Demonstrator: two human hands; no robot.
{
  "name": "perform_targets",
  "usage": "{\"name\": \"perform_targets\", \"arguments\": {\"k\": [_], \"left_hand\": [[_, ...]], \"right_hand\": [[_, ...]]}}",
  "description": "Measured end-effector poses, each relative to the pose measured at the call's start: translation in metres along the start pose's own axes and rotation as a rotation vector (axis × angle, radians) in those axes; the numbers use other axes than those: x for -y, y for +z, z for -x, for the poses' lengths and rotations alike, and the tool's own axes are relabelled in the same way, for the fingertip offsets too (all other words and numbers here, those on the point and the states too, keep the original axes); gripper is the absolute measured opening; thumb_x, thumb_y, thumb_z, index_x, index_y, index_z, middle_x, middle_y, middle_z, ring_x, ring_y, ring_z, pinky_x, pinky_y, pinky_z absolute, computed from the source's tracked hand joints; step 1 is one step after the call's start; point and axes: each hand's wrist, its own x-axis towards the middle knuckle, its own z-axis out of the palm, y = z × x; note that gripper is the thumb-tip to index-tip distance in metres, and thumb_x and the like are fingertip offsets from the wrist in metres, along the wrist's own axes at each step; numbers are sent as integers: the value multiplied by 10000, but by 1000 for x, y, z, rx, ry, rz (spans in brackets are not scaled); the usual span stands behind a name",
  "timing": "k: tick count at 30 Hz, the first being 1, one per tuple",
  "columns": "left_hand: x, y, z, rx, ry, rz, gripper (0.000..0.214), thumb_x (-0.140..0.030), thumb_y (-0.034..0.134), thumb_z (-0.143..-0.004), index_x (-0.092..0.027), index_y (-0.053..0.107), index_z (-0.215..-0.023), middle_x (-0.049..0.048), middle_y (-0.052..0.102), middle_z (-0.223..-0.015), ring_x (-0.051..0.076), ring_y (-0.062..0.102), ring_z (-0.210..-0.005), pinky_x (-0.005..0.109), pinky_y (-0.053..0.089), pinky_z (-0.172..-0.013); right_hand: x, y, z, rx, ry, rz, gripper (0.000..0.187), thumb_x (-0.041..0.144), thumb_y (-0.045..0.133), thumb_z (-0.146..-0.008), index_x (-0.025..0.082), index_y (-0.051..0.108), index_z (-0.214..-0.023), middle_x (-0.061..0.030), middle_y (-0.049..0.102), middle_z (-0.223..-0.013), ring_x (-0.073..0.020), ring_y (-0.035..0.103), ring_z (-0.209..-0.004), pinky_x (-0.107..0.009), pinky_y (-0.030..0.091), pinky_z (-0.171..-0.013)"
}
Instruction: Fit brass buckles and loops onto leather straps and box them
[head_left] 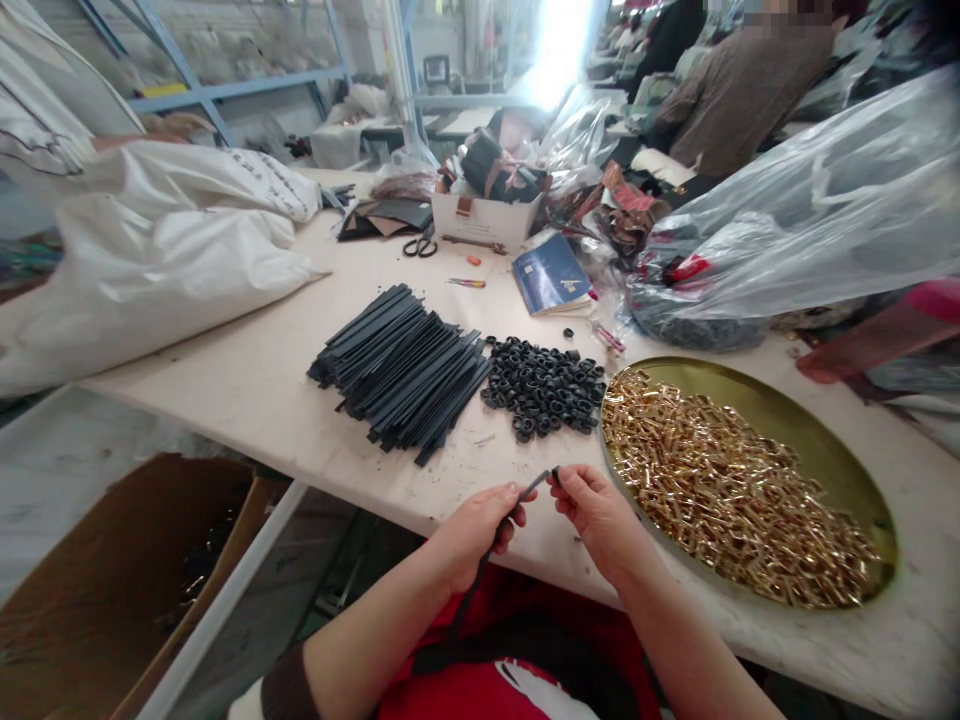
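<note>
My left hand (pixel 480 528) and my right hand (pixel 596 512) meet at the table's near edge, both pinched on one thin black strap (pixel 534 485). The strap runs down from my fingers toward my lap. The right fingertips close on its upper tip. Beyond my hands lies a fanned pile of black straps (pixel 401 368). Beside it sits a heap of small black rings (pixel 546 385). A round brass tray (pixel 817 440) full of small gold metal fittings (pixel 720 490) stands just right of my right hand.
An open cardboard box (pixel 112 590) sits on the floor at lower left. White sacks (pixel 157 250) cover the table's left end. A blue booklet (pixel 551 275), scissors (pixel 421 245), a white box (pixel 484 215) and clear plastic bags (pixel 795 230) lie farther back. Another person (pixel 742 85) sits at the far right.
</note>
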Motion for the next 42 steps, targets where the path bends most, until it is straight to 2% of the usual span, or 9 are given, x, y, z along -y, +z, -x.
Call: {"name": "perform_targets", "arguments": {"k": [7, 16, 20, 24, 28, 31, 34, 39, 42], "left_hand": [[7, 7, 5, -130, 273, -477, 247, -358, 428, -804, -151, 529, -716, -52, 386, -540, 87, 339, -508, 210, 269, -499], [-2, 3, 16, -21, 360, -942, 247, -285, 423, -781, -159, 534, -599, -35, 451, -534, 106, 411, -537, 234, 234, -502], [-7, 4, 19, 162, 218, -791, 273, -316, 351, -833, -167, 557, -930, -34, 522, -584, 108, 485, -519, 220, 318, -514], [-3, 4, 16, 235, 111, -602, 472, -350, 322, -859, -188, 271, -1299, -67, 469, -579, 83, 401, -434, 202, 313, -453], [-1, 6, 4, 170, 204, -490, 425, -411, 352, -846, -122, 437, -1147, -77, 369, -523, 71, 325, -450, 192, 261, -443], [-3, 12, -4, 82, 182, -424, 313, -403, 353, -832, -131, 501, -876, -90, 297, -480, 60, 257, -417, 189, 195, -408], [-4, 19, -9, 41, 132, -335, 272, -385, 321, -836, -153, 459, -868, -101, 286, -463, 55, 212, -379, 189, 151, -381], [-7, 23, -14, 68, 96, -252, 233, -348, 361, -819, -150, 455, -897, -83, 377, -505, 44, 278, -381, 172, 193, -381], [-9, 25, -21, 27, 118, -225, 239, -346, 408, -798, -148, 464, -920, -89, 368, -501, 40, 280, -376, 164, 206, -381]], "right_hand": [[-8, 3, 18, 15, 124, -261, 295, 357, 729, -603, 230, 623, -848, 29, 604, -686, -99, 535, -602, -221, 446, -559], [-11, -6, 34, 154, -1, 127, 206, 306, 686, -665, 196, 645, -835, 26, 606, -714, -107, 518, -675, -245, 404, -687], [-10, -1, 37, 108, -45, 123, 223, 314, 651, -690, 204, 592, -875, 39, 567, -708, -104, 499, -663, -241, 395, -675], [-15, 4, 36, 81, -67, 92, 420, 328, 666, -657, 225, 493, -1026, 37, 550, -740, -124, 522, -706, -255, 409, -689], [-1, -13, 18, 89, -222, 370, 436, 407, 562, -734, 209, 440, -1103, 11, 549, -728, -153, 528, -677, -280, 412, -640], [25, -39, -14, -240, -476, 950, 263, 396, 448, -812, 181, 546, -929, -56, 572, -797, -187, 521, -720, -306, 382, -654], [45, -59, -50, -362, -498, 1332, 175, 294, 468, -795, 154, 573, -790, -120, 597, -842, -231, 533, -780, -338, 361, -695], [48, -66, -63, -304, -457, 1324, 200, 262, 426, -808, 167, 550, -683, -87, 603, -728, -202, 540, -713, -310, 368, -653], [45, -59, -42, -132, -349, 1010, 240, 371, 434, -812, 185, 532, -695, -11, 559, -632, -142, 501, -589, -259, 372, -560]]}}
